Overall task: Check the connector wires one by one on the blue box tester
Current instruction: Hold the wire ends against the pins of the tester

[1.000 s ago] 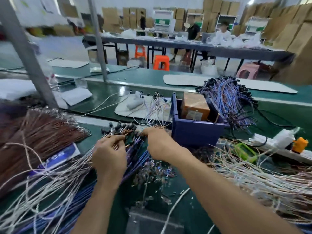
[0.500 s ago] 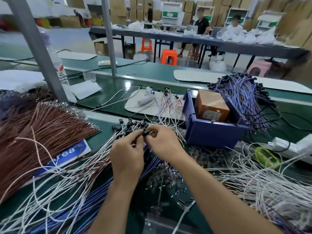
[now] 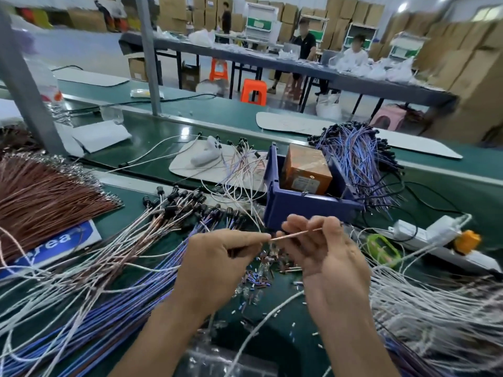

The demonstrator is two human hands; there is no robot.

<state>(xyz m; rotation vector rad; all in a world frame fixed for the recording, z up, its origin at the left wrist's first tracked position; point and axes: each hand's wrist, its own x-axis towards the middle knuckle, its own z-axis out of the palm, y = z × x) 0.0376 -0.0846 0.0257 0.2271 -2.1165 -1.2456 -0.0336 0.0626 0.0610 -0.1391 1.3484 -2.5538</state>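
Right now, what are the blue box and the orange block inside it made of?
Blue box: probably hard plastic, with smooth, matte moulded walls. Orange block: looks like cardboard wrapped in glossy tape, since it shines and bears a label, but I cannot be sure.

Reaches both bare forearms up from the lower edge, converging toward the middle. Pinches one end of a thin wire (image 3: 294,234) with the left hand (image 3: 217,265), thumb and forefinger pressed together, pointing right, back of the hand up. Curls the right hand (image 3: 326,257) just beside it, fingertips bunched on the same wire farther along.
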